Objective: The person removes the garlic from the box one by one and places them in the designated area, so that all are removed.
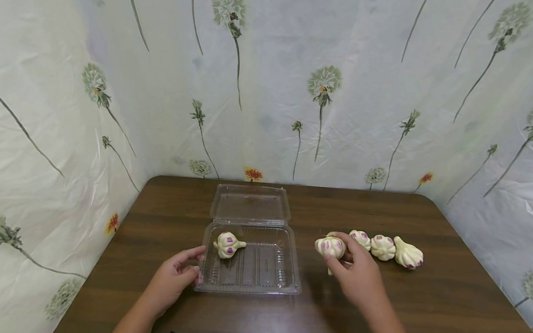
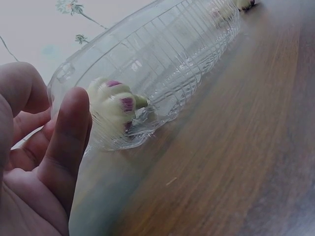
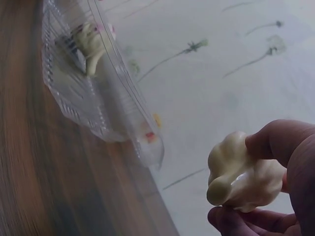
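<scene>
A clear plastic clamshell container (image 1: 251, 282) lies with its lid folded back. One garlic bulb (image 1: 227, 245) with purple patches rests inside, at the left. My left hand (image 1: 170, 277) holds the container's left edge, thumb and curled fingers at the rim; in the left wrist view its thumb (image 2: 70, 128) partly covers that corner. To the right of the container, my right hand (image 1: 358, 269) grips another garlic bulb (image 1: 330, 247) between thumb and fingers. The right wrist view shows this bulb (image 3: 241, 172) stem-first, apart from the container.
Beyond my right hand, three more garlic bulbs (image 1: 383, 247) sit in a row on the brown wooden table (image 1: 340, 208). The opened lid (image 1: 250, 204) extends toward the back edge. A dandelion-patterned sheet (image 1: 273, 126) hangs behind and at both sides of the table.
</scene>
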`<state>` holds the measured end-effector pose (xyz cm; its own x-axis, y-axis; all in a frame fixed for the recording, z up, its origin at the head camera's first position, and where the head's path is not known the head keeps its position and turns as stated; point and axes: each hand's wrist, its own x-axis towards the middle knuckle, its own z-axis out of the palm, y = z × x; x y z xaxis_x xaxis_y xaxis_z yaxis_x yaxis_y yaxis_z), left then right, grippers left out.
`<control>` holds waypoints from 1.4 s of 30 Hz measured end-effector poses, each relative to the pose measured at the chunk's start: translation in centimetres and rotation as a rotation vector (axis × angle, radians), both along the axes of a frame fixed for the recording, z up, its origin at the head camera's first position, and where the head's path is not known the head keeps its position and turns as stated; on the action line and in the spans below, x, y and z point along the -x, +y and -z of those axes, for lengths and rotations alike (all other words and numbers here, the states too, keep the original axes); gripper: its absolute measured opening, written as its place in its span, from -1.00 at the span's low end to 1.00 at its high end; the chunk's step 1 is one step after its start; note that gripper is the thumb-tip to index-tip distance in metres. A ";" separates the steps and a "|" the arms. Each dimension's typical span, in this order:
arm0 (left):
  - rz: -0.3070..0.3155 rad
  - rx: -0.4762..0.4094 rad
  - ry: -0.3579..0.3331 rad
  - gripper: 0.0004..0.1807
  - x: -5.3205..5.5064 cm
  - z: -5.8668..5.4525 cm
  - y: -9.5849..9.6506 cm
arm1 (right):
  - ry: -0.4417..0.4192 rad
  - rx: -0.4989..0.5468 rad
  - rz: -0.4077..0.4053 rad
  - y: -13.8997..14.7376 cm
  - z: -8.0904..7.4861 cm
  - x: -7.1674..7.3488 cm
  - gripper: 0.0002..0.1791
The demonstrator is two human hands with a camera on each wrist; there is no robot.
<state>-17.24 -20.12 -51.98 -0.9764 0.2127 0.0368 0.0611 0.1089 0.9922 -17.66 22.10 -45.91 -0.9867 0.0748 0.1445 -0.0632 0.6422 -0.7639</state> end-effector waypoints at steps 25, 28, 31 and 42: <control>-0.009 0.016 -0.019 -0.46 0.2 0.1 0.0 | 0.022 -0.079 0.046 4.0 0.3 -0.9 -0.40; -0.015 0.019 -0.024 -0.46 0.3 0.2 0.0 | 0.015 -0.082 0.060 4.3 0.3 -1.0 -0.36; -0.016 0.019 -0.024 -0.46 0.3 0.3 0.0 | 0.007 -0.079 0.079 4.7 0.2 -1.1 -0.33; -0.020 0.016 -0.032 -0.46 0.4 0.4 0.1 | 0.029 -0.120 0.146 6.2 -0.3 -1.5 -0.32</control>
<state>-17.61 -20.04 -52.41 -0.9811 0.1936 0.0018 0.0267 0.1258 0.9917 -16.13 28.35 -45.65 -0.9617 0.1977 0.1898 0.0164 0.7328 -0.6803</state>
